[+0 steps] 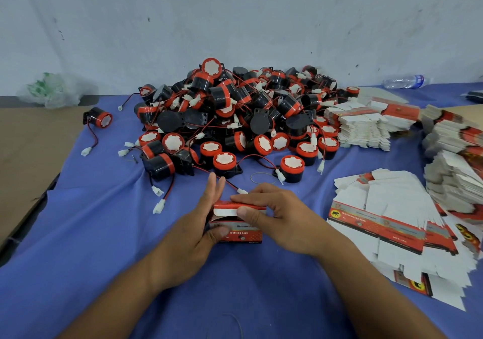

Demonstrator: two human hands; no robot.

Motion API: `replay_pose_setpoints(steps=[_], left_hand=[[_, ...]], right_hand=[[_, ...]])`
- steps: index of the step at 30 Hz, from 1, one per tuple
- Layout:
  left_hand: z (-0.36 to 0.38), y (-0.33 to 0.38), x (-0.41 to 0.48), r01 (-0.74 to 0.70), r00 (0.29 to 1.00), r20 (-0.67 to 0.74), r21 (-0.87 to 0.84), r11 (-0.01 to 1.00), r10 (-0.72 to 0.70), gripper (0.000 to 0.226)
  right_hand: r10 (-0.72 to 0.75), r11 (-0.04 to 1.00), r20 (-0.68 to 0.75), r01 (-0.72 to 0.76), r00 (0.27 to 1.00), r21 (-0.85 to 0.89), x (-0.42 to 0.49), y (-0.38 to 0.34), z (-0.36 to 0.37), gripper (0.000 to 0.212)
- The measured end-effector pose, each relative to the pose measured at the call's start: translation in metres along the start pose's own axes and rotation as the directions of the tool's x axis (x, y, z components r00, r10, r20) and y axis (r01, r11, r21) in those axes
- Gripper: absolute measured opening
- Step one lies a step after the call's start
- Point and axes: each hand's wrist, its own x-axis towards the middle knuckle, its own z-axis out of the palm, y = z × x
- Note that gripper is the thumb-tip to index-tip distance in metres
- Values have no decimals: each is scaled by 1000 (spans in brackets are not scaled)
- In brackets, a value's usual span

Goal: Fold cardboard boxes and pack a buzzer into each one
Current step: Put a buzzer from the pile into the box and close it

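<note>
A blue cloth (pixel 104 234) covered the table. At its far side, against a pale wall, lay a big heap of black-and-red buzzers (pixel 235 111), their thin wires tangled together. To the right, unfolded flat boxes (pixel 386 216) were fanned out and stacked. In the near middle, both hands met on one small red box (pixel 236 231) standing on the cloth. The left hand (pixel 198 223) gripped its left end, thumb on the printed front and fingers straight up behind. The right hand (pixel 277 216) pinched the white lid flap (pixel 224 212), forefinger along the top and thumb pressing on its face. The box was not yet closed; whether a buzzer was inside could not be seen. A loose wire plug (pixel 241 191) lay just behind the box. If the flap were pushed down off-line, it would likely buckle rather than tuck in. A hard squeeze might crush the thin card, and that stray wire could get caught under the lid.
</note>
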Motion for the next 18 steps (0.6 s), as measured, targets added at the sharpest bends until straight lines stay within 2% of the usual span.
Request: replay_pose_setpoints(steps=[5, 10, 12, 15, 18], left_hand=[[1, -4, 0, -13, 1000, 3, 64, 998, 13, 91], [-2, -4, 2, -13, 999, -36, 42, 999, 14, 60], [-4, -4, 3, -8, 995, -99, 28, 1000, 11, 52], [-5, -4, 3, -23, 985, -170, 61, 998, 33, 48], [-6, -4, 2, -67, 983, -162, 136, 988, 89, 56]], right_hand=[[-79, 984, 58, 87, 995, -154, -5, -2, 5, 39], [-186, 955, 71, 198, 980, -222, -6, -6, 19, 34], [-169, 948, 76, 183, 983, -259, -8, -6, 20, 37], [-136, 926, 95, 161, 986, -342, -9, -5, 20, 43], [-199, 892, 76, 213, 977, -398, -9, -7, 21, 40]])
